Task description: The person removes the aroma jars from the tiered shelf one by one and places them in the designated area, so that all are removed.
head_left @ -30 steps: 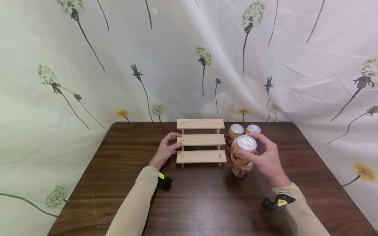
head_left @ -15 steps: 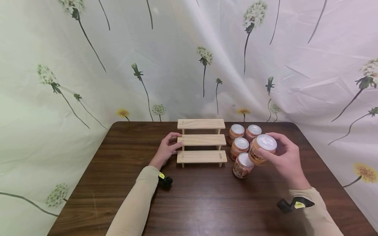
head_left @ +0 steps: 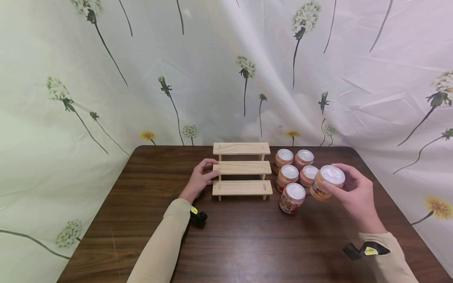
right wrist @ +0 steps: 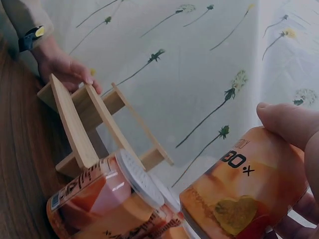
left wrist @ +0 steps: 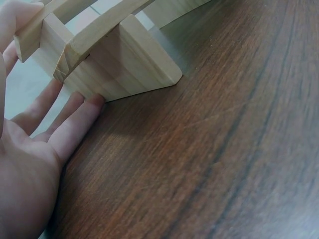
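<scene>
A three-step wooden display stand (head_left: 242, 168) is upright on the dark table. My left hand (head_left: 200, 179) grips its left end, thumb and a finger about the middle step; the other fingers (left wrist: 75, 127) touch the side panel in the left wrist view. My right hand (head_left: 355, 194) holds an orange-labelled jar (head_left: 323, 188) with a silvery lid, slightly tilted, right of the other jars. In the right wrist view, that jar (right wrist: 246, 181) shows dark lettering and a yellow heart; its underside is hidden. Several similar jars (head_left: 289, 179) stand close together right of the stand.
The dark wood-grain table (head_left: 233, 243) reaches back to a white curtain (head_left: 212, 78) printed with dandelions. Nearest me among the jars stands one (head_left: 291, 199) beside the stand's lowest step. Both wrists carry small black cameras (head_left: 199, 217).
My right hand has carried its jar to the right, away from the group, uncovering the jars behind and below it. My left hand has stayed on the stand.
</scene>
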The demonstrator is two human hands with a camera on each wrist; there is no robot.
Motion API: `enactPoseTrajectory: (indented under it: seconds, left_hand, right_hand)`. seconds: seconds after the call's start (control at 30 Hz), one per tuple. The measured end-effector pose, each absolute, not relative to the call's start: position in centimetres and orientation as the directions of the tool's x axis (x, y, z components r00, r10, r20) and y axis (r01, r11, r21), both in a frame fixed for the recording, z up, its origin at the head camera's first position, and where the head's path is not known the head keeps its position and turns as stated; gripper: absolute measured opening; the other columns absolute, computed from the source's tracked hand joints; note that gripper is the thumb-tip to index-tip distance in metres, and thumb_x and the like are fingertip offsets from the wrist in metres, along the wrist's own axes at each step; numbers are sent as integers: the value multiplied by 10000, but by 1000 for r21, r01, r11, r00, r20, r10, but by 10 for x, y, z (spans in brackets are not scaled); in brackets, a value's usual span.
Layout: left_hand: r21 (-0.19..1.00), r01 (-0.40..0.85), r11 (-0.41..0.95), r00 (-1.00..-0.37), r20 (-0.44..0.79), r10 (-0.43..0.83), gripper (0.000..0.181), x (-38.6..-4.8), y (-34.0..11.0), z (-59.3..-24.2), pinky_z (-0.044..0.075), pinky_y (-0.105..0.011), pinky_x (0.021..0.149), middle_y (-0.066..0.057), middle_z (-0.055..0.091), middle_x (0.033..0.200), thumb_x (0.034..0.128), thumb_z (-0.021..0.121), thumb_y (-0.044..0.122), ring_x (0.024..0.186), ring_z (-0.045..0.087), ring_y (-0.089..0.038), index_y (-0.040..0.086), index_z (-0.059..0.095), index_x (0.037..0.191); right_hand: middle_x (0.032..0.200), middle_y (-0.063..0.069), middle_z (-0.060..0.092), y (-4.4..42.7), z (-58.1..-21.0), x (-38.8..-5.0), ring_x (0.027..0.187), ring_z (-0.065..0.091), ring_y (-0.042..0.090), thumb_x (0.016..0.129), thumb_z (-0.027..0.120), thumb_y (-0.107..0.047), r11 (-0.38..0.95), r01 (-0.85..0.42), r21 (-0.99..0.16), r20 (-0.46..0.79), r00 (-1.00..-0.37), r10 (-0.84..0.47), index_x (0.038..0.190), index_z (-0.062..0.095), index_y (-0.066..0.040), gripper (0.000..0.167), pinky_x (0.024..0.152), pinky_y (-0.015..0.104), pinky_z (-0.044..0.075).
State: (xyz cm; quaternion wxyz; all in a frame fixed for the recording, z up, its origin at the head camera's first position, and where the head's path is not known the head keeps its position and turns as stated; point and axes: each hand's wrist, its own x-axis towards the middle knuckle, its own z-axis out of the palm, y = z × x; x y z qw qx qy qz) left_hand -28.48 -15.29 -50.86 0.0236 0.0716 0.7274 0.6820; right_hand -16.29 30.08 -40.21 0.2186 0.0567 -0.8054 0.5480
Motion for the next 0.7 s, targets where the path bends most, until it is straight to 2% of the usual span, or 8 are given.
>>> enactPoseTrajectory:
  seconds: [0.13, 0.3, 0.7]
  left_hand:
    - [996, 70, 57, -989, 61, 135, 351, -285, -153, -508, 574, -312, 728, -166, 563, 1387, 1000, 735, 134, 1127, 620, -277, 125, 611, 1328]
    - [996, 68, 59, -990, 59, 131, 346, -286, -153, -508, 579, -311, 734, -158, 559, 1391, 999, 739, 145, 1130, 622, -271, 141, 615, 1322]
    - [997, 68, 33, -987, 63, 146, 372, -284, -151, -506, 604, -337, 750, -183, 559, 1363, 1003, 729, 119, 1117, 636, -263, 82, 592, 1348]
  right_hand:
    - [1140, -114, 707, 305, -407, -160, 970, 679, 46, 811, 885, 28, 430, -311, -848, 407, -901, 152, 1336, 652, -4, 576, 793, 135, 530]
    - [1104, -133, 714, 307, -417, -159, 938, 681, 25, 808, 881, 42, 414, -295, -861, 384, -911, 149, 1327, 644, 18, 571, 767, 140, 531]
    - [1139, -130, 682, 306, -441, -161, 1003, 664, -24, 845, 901, -107, 466, -205, -861, 289, -950, 117, 1321, 629, 8, 560, 818, 132, 530]
